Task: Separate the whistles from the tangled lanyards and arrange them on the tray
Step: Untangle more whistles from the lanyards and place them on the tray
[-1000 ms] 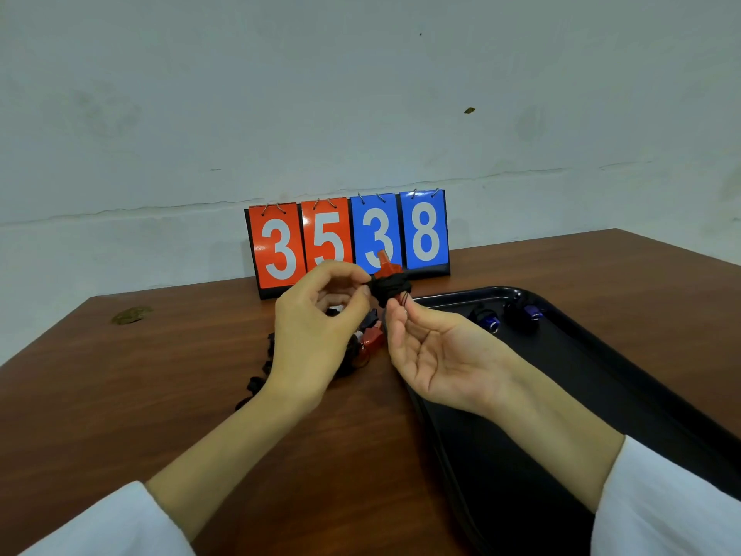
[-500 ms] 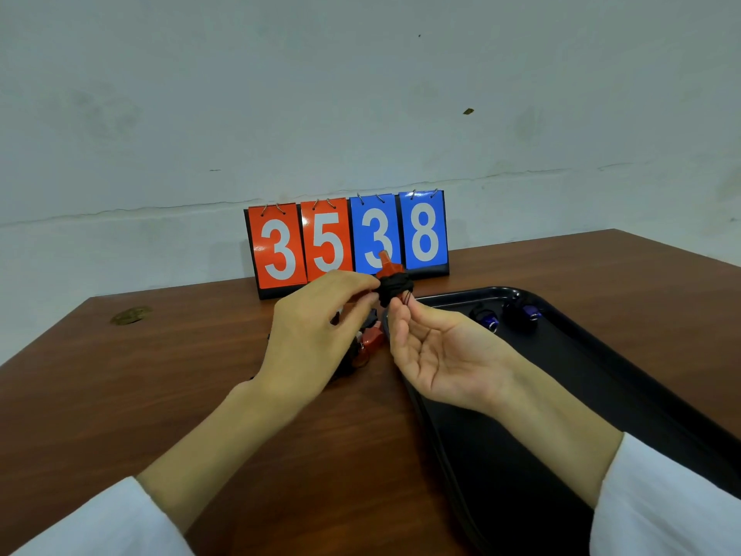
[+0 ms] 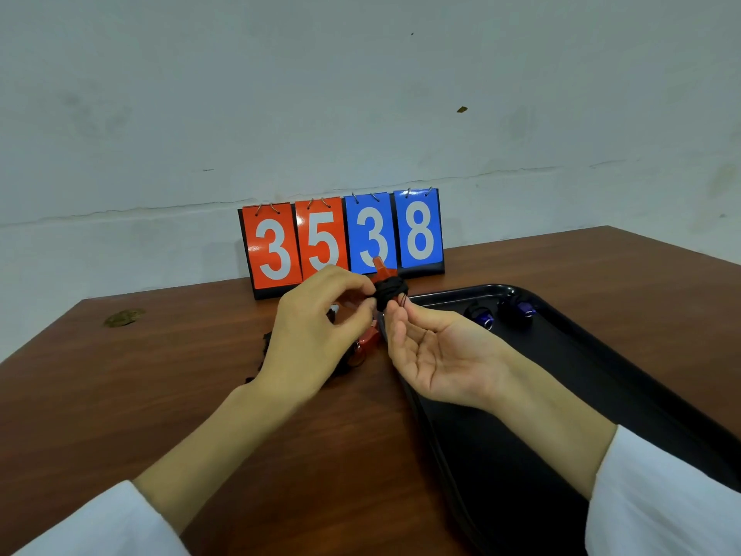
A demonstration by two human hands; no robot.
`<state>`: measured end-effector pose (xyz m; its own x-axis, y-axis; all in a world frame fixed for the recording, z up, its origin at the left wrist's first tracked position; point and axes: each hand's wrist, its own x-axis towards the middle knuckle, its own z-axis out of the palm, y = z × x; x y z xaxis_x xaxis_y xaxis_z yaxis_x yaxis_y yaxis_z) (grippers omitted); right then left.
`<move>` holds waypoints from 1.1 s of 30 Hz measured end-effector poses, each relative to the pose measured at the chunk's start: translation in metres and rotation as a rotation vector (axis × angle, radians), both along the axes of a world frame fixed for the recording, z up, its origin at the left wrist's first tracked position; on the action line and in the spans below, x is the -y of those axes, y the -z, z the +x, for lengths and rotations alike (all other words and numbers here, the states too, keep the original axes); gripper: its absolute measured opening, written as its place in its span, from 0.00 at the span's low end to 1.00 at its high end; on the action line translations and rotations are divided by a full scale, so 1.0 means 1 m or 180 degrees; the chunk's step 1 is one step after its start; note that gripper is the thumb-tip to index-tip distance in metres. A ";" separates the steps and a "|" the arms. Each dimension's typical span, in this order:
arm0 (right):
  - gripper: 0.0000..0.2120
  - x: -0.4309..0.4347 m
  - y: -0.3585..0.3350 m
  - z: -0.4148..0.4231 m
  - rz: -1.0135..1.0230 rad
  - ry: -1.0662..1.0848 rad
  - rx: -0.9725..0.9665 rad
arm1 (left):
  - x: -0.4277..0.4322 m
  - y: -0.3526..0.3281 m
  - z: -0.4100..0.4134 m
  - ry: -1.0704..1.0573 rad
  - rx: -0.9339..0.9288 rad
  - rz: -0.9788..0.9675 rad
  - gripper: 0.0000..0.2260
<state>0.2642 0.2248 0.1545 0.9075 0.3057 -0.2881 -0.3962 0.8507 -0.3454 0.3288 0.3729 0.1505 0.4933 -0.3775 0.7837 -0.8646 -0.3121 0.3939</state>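
Observation:
A red whistle [image 3: 384, 271] wrapped in a knot of black lanyard [image 3: 391, 292] is held up above the table. My left hand [image 3: 316, 335] pinches the black knot from the left. My right hand [image 3: 437, 355] lies palm up, its fingertips pinching the small ring under the knot. Behind my left hand lies the pile of tangled lanyards [image 3: 266, 343] with another red whistle [image 3: 367, 339] in it. Two blue whistles [image 3: 483, 315] [image 3: 523, 309] lie at the far end of the black tray [image 3: 601, 379].
A flip scoreboard [image 3: 343, 238] showing 3538 stands at the back of the brown table [image 3: 140, 395], against the wall. A small brownish scrap [image 3: 123, 317] lies at the table's far left. The tray takes up the right side.
My left hand has shifted a little to the right and closed tighter on the black knot. The right hand has stayed nearly still.

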 end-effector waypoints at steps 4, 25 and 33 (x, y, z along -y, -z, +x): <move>0.06 -0.002 0.000 0.001 -0.0044 0.0020 0.0030 | 0.002 -0.003 -0.002 0.0100 -0.0439 -0.0216 0.09; 0.06 -0.008 -0.003 -0.002 0.0049 0.0168 0.0287 | 0.003 -0.014 -0.003 0.1423 -0.2536 -0.1724 0.23; 0.11 -0.009 -0.001 -0.001 0.0139 0.0175 0.0253 | 0.004 -0.015 -0.004 0.1797 -0.2556 -0.1433 0.16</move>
